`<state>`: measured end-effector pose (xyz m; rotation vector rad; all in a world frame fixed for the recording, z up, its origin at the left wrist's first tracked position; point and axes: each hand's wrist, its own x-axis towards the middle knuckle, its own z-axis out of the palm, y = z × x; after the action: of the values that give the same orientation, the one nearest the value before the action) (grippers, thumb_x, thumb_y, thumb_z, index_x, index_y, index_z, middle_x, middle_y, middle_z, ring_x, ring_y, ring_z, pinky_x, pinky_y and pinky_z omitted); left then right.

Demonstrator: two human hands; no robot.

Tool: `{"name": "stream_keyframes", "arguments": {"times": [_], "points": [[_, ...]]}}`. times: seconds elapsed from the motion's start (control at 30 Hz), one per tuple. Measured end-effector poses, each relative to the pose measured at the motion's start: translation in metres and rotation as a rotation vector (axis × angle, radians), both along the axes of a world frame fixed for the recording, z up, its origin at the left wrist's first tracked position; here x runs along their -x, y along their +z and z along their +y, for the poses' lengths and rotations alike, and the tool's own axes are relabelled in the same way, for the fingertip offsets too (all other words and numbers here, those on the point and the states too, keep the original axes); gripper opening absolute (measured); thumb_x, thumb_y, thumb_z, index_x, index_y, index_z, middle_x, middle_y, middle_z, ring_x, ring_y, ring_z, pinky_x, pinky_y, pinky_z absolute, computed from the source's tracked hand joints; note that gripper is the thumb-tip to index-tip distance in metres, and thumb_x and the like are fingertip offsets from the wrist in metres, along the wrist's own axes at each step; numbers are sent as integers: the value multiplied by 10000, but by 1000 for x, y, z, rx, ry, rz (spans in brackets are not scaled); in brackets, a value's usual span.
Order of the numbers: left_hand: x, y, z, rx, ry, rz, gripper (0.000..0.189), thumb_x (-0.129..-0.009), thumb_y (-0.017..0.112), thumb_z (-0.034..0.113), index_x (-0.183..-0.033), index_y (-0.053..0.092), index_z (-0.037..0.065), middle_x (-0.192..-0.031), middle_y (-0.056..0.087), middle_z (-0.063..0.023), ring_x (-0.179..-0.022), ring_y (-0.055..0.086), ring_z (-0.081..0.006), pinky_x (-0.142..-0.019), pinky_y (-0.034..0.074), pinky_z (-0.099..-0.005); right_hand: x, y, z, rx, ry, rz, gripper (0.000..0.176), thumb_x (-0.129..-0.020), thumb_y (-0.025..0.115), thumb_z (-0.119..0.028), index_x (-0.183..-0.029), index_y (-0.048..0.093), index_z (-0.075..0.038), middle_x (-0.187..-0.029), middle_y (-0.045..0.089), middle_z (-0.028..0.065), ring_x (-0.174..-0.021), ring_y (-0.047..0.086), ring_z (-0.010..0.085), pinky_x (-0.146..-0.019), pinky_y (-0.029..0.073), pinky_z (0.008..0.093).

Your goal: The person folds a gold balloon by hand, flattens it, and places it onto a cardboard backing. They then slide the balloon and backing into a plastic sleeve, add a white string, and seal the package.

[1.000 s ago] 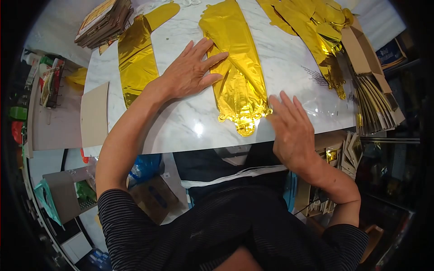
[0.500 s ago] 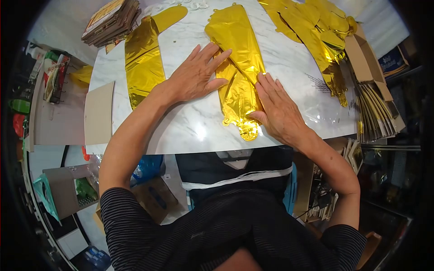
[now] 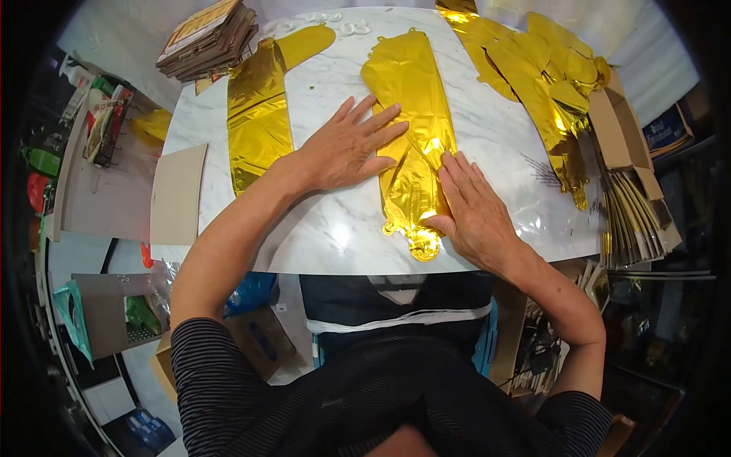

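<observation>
A flat, uninflated gold foil balloon (image 3: 413,84) lies lengthwise in front of me, folded into a long strip with small tabs along its edges. My left hand (image 3: 346,148) rests on its left side, palm down, fingers spread over the foil. Along the lower right edge lies my right hand (image 3: 480,217), its fingers extended and thumb on the foil. Creases run through the part between my hands. Another folded gold foil balloon (image 3: 259,114) is to the left, beyond my left forearm.
The marble-patterned table (image 3: 327,236) carries a pile of gold foil balloons (image 3: 533,68) at the far right. Beside it stand a cardboard box (image 3: 609,133) and a row of flat packs (image 3: 636,213). Stacked cards (image 3: 207,42) and white rings (image 3: 350,28) sit at the back; a beige board (image 3: 179,194) is left.
The whole view has shifted, so the table appears lower and slightly to the right. The diagonal fold between my hands looks flatter. Both hands keep nearly the same places on the foil balloon.
</observation>
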<state>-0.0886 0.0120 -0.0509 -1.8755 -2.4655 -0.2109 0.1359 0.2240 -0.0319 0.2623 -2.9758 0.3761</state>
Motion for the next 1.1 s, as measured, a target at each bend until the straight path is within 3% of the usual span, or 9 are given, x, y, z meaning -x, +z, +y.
{"name": "stream_keyframes", "arguments": {"times": [0.13, 0.17, 0.37, 0.63, 0.83, 1.1], "points": [[1, -4, -1, -14, 9, -16, 659, -1091, 449, 523, -1643, 412, 165, -1738, 306, -131, -1617, 203, -402, -1333, 110, -522, 22, -3, 24, 36, -19, 36, 729, -970, 735, -232, -1545, 418, 85, -1643, 393, 278, -1555, 337, 445, -1284, 284, 525], [0, -4, -1, -12, 3, -18, 659, -1091, 449, 523, -1643, 412, 165, -1738, 306, -131, -1617, 203, -402, -1333, 110, -522, 36, 3, 29, 26, -32, 63, 688, -1020, 671, -217, -1570, 375, 70, -1655, 374, 276, -1569, 311, 438, -1293, 263, 522], [0, 1, -1, -4, 13, -10, 657, -1083, 465, 505, -1637, 421, 153, -1734, 311, -140, -1615, 208, -396, -1332, 110, -518, 124, -15, 66, -16, 42, 75, 619, -1104, 544, -288, -1584, 346, 48, -1662, 363, 269, -1585, 278, 424, -1309, 229, 502], [0, -4, 0, -36, 7, -13, 669, -1074, 486, 500, -1634, 422, 142, -1729, 320, -144, -1616, 205, -392, -1328, 112, -531, 163, -27, 84, -49, 68, 39, 617, -1131, 487, -358, -1588, 351, 33, -1676, 358, 245, -1596, 275, 387, -1317, 218, 484], [-1, -1, 0, -38, 7, -28, 672, -1072, 489, 506, -1635, 424, 144, -1727, 324, -141, -1617, 197, -390, -1328, 114, -529, 173, -26, 92, -33, 63, 159, 677, -1133, 459, -429, -1606, 329, 38, -1684, 348, 241, -1608, 248, 370, -1331, 183, 464], [-1, 0, -1, -26, 10, -25, 676, -1070, 492, 508, -1636, 420, 145, -1729, 320, -138, -1615, 202, -392, -1326, 123, -530, 180, -31, 92, -92, 4, 50, 720, -1129, 453, -474, -1616, 321, 41, -1687, 351, 224, -1613, 239, 358, -1333, 179, 451]]}}
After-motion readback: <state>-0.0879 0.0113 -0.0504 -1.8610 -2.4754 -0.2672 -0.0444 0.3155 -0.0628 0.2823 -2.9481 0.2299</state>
